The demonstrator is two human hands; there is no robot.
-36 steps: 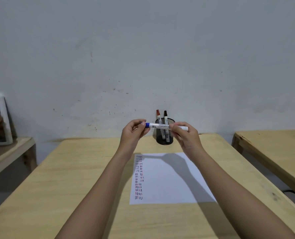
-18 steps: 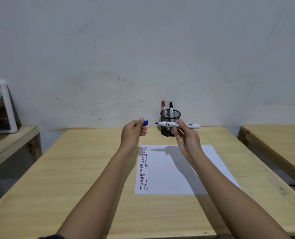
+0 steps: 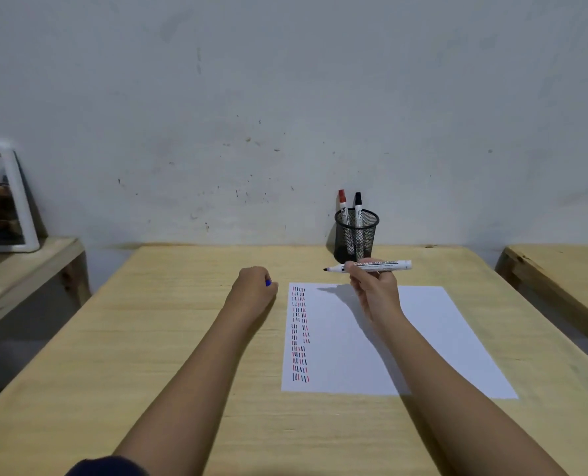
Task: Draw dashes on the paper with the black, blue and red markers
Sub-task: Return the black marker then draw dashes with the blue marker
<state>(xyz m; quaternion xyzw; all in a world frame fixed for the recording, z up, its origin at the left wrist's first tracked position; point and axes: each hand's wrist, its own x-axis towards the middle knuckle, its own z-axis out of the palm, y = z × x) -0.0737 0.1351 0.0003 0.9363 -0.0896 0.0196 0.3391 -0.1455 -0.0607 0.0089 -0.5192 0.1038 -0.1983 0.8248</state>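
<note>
A white paper (image 3: 406, 341) lies on the wooden table (image 3: 182, 338), with columns of black, blue and red dashes (image 3: 299, 333) along its left edge. My right hand (image 3: 375, 290) holds the uncapped blue marker (image 3: 371, 266) level above the paper's far edge, tip pointing left. My left hand (image 3: 255, 290) rests on the table just left of the paper, closed around the blue cap (image 3: 268, 282), of which only a bit shows. The red marker (image 3: 342, 206) and the black marker (image 3: 358, 207) stand capped in a black mesh cup (image 3: 356, 235) behind the paper.
A grey wall rises right behind the table. A lower wooden bench (image 3: 21, 269) at the left carries a white-framed picture (image 3: 7, 201). Another wooden table (image 3: 560, 276) stands at the right, across a narrow gap.
The cap came off the blue marker. My left hand dropped to the table with the cap. My right hand moved right and lower with the marker.
</note>
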